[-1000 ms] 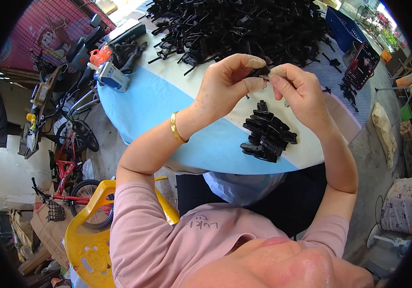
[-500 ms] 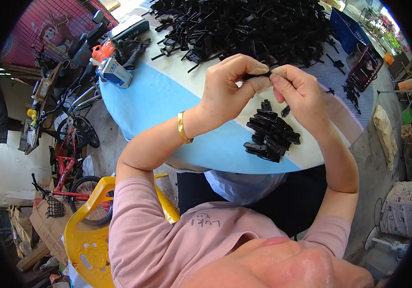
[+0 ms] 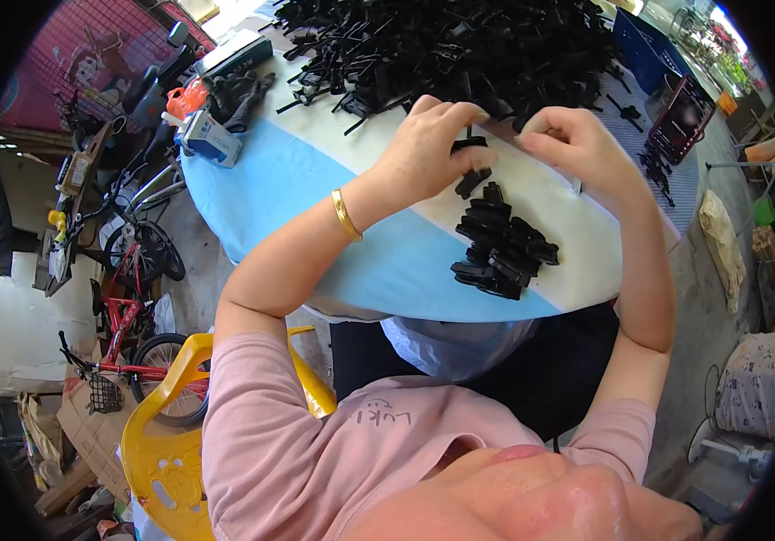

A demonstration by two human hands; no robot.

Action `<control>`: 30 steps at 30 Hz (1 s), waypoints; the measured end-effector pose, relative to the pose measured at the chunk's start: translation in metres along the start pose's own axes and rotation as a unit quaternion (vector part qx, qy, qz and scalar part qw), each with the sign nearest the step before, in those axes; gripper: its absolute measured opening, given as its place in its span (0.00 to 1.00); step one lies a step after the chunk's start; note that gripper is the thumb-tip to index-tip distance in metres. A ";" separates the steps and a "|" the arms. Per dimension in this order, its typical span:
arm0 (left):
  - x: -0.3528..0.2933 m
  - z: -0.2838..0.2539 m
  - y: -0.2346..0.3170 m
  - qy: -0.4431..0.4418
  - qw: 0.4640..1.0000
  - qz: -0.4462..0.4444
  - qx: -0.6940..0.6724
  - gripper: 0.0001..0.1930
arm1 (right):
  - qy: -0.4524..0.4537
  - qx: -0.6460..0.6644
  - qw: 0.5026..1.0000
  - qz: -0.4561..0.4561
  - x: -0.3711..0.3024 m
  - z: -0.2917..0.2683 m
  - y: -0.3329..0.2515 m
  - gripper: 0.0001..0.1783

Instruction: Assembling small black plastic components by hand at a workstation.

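My left hand (image 3: 424,151), with a gold bangle at the wrist, is over the table (image 3: 270,198). Its thumb and fingers are bent around a black plastic part (image 3: 471,185), which shows above and below the thumb. My right hand (image 3: 586,149) is at the near edge of a large heap of black plastic parts (image 3: 442,54). Its thumb and forefinger are curled close together, and whatever lies between them is hidden against the dark heap. Nearer to me, just below the left hand, sits a small stack of black parts (image 3: 503,243).
A blue basket (image 3: 649,54) and a propped phone (image 3: 681,122) stand at the far right, beside loose black parts (image 3: 656,171). On the left are a blue-white carton (image 3: 210,138), an orange bag (image 3: 187,96) and a dark box (image 3: 236,52). A yellow chair (image 3: 157,442) is beside me.
My hands, which met over the table, have come apart. The left moved slightly down with a black part; the right went to the heap's edge.
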State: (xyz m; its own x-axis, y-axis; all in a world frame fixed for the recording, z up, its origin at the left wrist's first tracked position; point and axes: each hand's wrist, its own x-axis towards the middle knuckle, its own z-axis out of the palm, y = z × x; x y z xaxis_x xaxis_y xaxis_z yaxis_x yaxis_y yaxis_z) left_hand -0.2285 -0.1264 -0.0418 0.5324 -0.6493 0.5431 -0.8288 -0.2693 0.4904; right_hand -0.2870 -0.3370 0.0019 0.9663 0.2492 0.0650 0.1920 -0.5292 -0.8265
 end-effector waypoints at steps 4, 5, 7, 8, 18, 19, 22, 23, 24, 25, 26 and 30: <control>0.000 0.009 -0.007 -0.020 0.997 0.018 0.067 0.22 | 0.029 -0.051 0.995 -0.076 0.006 0.014 0.001 0.10; -0.001 0.009 -0.006 -0.035 0.996 0.005 0.080 0.22 | 0.029 -0.063 0.993 -0.091 0.007 0.016 0.000 0.10; 0.001 0.006 0.001 -0.020 0.997 -0.011 0.070 0.21 | 0.019 -0.078 0.991 -0.111 0.006 0.019 -0.011 0.09; 0.003 0.005 0.004 -0.022 0.997 -0.006 0.068 0.21 | 0.004 -0.093 0.987 -0.135 0.006 0.019 -0.017 0.08; 0.000 -0.005 0.010 0.095 0.929 -0.174 -0.313 0.19 | 0.157 -0.074 0.950 -0.260 0.007 0.042 -0.026 0.06; 0.001 -0.006 0.012 0.094 0.928 -0.175 -0.314 0.19 | 0.194 -0.040 0.954 -0.225 0.006 0.042 -0.026 0.06; -0.002 -0.010 0.022 0.067 0.891 -0.172 -0.415 0.20 | 0.182 0.046 0.971 -0.148 0.010 0.038 -0.020 0.06; -0.004 -0.010 0.024 0.061 0.916 -0.152 -0.367 0.22 | 0.186 0.047 0.971 -0.141 0.011 0.038 -0.018 0.07; -0.005 -0.010 0.025 0.054 0.937 -0.131 -0.318 0.23 | 0.182 0.049 0.972 -0.144 0.010 0.038 -0.016 0.07; -0.004 -0.009 0.024 0.052 0.943 -0.121 -0.306 0.23 | 0.188 0.049 0.972 -0.131 0.010 0.038 -0.015 0.07; -0.005 -0.008 0.026 0.057 0.943 -0.125 -0.302 0.23 | 0.194 0.048 0.973 -0.118 0.010 0.038 -0.013 0.07; -0.007 -0.003 0.031 0.099 0.943 -0.130 -0.289 0.17 | 0.129 0.158 0.978 -0.040 0.008 0.034 -0.010 0.09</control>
State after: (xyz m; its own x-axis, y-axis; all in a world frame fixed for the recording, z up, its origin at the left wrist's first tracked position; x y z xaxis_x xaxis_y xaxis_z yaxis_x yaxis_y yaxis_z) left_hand -0.2574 -0.1280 -0.0279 0.7740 -0.4531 0.4422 -0.4639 0.0694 0.8832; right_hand -0.2870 -0.3021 -0.0082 0.9691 0.0455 0.2425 0.2464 -0.2282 -0.9419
